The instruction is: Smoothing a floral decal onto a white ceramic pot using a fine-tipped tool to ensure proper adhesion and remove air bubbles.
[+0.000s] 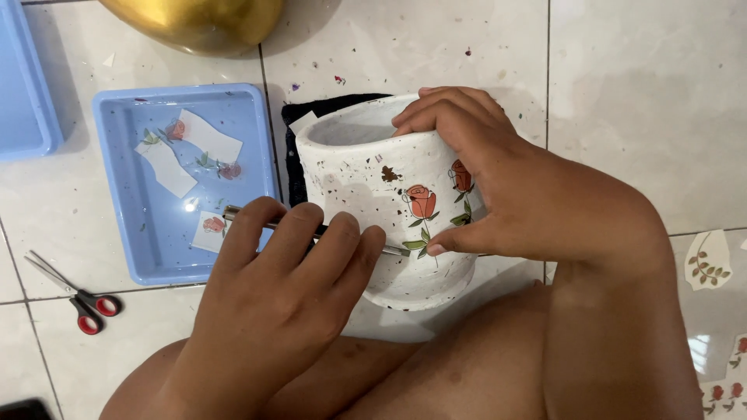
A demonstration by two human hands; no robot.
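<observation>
Left hand (pixel 292 276), lower centre: fingers curled tight around thin metal tool (pixel 393 250), tip at rose decal (pixel 421 204). Right hand (pixel 498 183), centre right: fingers over rim, thumb on wall, clamped on white speckled pot (pixel 362 175), tilted at frame centre on floor. Blue plastic tray (pixel 124 233) left, shallow water, paper decals. Red-handled scissors (pixel 78 299) lower left.

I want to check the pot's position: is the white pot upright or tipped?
Tipped. The white pot lies tilted, its open rim facing the top of the picture, its rose-decorated side facing the camera.
</observation>
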